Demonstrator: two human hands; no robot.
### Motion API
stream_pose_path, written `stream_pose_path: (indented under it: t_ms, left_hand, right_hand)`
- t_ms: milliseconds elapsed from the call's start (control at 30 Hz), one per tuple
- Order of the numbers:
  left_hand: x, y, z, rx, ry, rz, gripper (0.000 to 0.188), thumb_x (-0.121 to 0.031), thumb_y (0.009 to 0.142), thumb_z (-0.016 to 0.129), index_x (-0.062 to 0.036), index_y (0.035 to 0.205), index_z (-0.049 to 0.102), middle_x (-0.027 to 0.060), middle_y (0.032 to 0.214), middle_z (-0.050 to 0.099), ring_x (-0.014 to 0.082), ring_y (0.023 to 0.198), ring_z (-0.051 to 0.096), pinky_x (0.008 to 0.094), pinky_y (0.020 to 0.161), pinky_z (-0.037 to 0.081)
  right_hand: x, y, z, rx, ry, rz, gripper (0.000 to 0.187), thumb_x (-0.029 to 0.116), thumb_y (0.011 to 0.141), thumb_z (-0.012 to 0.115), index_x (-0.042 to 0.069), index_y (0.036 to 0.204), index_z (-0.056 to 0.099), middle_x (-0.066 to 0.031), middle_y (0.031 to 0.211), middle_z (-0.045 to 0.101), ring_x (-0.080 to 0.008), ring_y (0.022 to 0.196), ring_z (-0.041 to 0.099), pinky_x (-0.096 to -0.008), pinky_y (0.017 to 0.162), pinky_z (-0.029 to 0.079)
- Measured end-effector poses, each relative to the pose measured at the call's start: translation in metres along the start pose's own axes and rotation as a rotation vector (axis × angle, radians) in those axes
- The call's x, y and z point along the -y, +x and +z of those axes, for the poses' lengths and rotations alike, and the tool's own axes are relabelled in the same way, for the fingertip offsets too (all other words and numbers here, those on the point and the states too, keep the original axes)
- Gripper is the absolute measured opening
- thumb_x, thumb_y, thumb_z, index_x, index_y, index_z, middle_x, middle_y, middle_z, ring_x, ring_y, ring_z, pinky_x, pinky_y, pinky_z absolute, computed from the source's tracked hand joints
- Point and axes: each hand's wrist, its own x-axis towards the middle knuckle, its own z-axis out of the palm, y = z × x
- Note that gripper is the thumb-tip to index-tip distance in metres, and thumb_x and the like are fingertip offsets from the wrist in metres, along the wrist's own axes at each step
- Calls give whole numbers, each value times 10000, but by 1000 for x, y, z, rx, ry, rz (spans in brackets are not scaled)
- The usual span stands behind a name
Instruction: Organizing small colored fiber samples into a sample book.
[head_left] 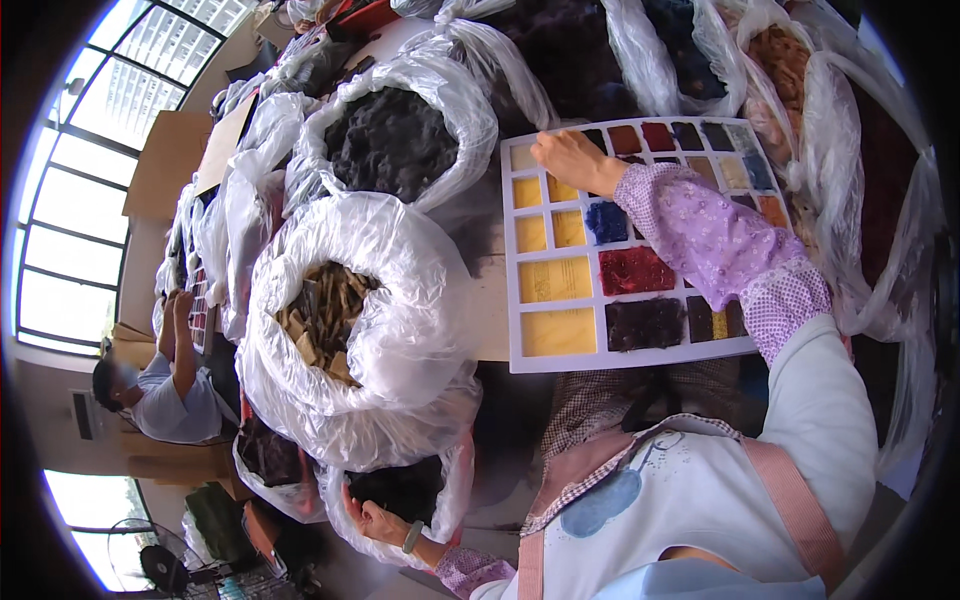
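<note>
A white board (555,363) with rows of square and oblong compartments lies tilted in front of me. Some compartments show yellow, while others hold dark, red or blue fluffy material. Over its upper left part my right hand (578,160) is closed, fingertips pressed down by the top-left compartments; what they pinch, if anything, is hidden. Below and left, my left hand (380,522) rests at the near rim of a plastic-lined bag of black material (405,490), a finger stretched out along the lining. Nothing shows in that hand.
A large plastic bag (420,300) of brown strips stands left of the board, with a bag of dark grey fluff (390,140) behind it. More lined bags, one with orange-brown material (778,70), line the far side. Another person (175,395) works at far left. A fan (165,565) stands lower left.
</note>
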Motion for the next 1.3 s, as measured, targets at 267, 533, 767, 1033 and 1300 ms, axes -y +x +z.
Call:
stream_pose_path:
  t_ms: [267,533,767,1033,1300]
  left_hand:
    - [-71,6,96,923,-1680,-638,472,-66,808,525,-81,1257,383,174,1192,448,292,998,476,330,764,468]
    - [-64,5,77,750,-1806,-595,474,-118,822,543,-20,1244,351,156,1234,398,260,960,464,314,746,434]
    - [56,1,-21,159,-1343,-620,285,-160,824,538,-61,1084,476,111,985,569,172,718,541,238,563,440]
    - [-14,-5,44,236,-1384,-417,373,-23,757,546,-54,1112,436,130,1112,511,169,875,530,280,776,445]
    - [-10,-20,52,285,-1539,-376,470,-19,686,463,-16,1154,424,90,1040,484,205,1003,494,306,793,438]
  right_hand:
    - [-26,-3,11,217,392,325,232,254,646,664,96,815,650,-140,966,601,-267,931,569,-373,813,451]
    - [-57,-17,19,439,811,419,316,346,741,616,126,966,648,-96,1090,562,-258,1056,494,-397,942,361]
    - [-26,2,9,244,252,240,206,273,724,616,158,887,669,-89,1171,520,-255,1122,445,-437,920,305]
    - [243,81,-113,402,1287,-348,356,370,785,571,105,1021,596,-103,811,637,-261,738,617,-331,690,479]
    - [390,58,-100,677,1741,-298,371,278,786,557,81,1100,552,-122,893,626,-228,796,620,-317,723,479]
